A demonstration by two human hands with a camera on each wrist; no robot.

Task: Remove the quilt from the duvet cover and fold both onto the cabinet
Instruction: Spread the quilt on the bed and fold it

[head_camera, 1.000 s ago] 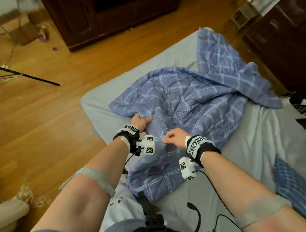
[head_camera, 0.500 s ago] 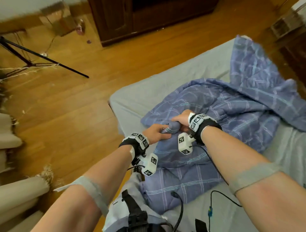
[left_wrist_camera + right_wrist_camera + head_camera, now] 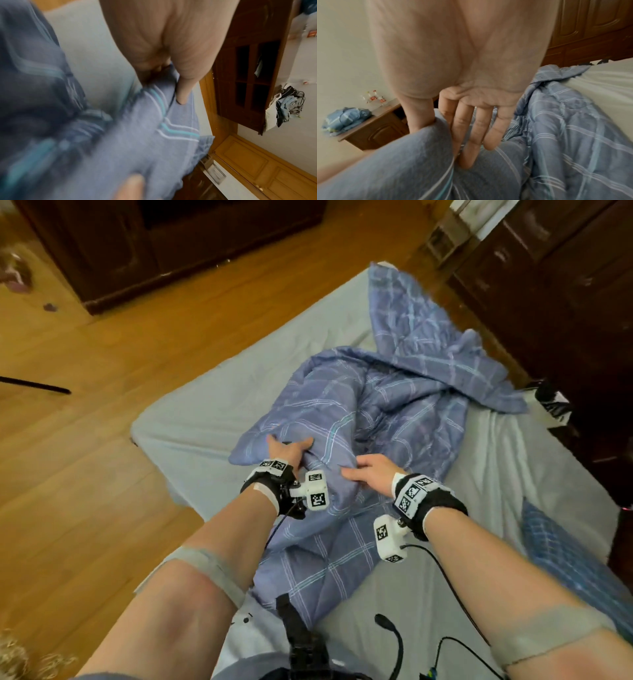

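1. A blue plaid quilted duvet [image 3: 376, 412] lies bunched in a heap on a mattress with a pale grey sheet [image 3: 212, 405], one end trailing toward the far corner of the bed.
2. The left hand [image 3: 287, 451] grips a fold at the heap's near left edge; in the left wrist view the fingers curl into the cloth and the thumb lies along a ridge of it (that picture is blurred on its left side).
3. The right hand [image 3: 371, 472] rests on the fabric just right of the left hand, fingers [image 3: 471, 129] straight and slightly spread, their tips pressed into a crease.
4. Whether the quilt is still inside its cover cannot be told from these views.
5. A dark wooden cabinet [image 3: 164, 244] stands on the wood floor [image 3: 85, 474] beyond the bed.
6. In the right wrist view, a low wooden cabinet [image 3: 376, 127] carries a bundle of blue cloth [image 3: 344, 119] and some small bottles [image 3: 373, 98].
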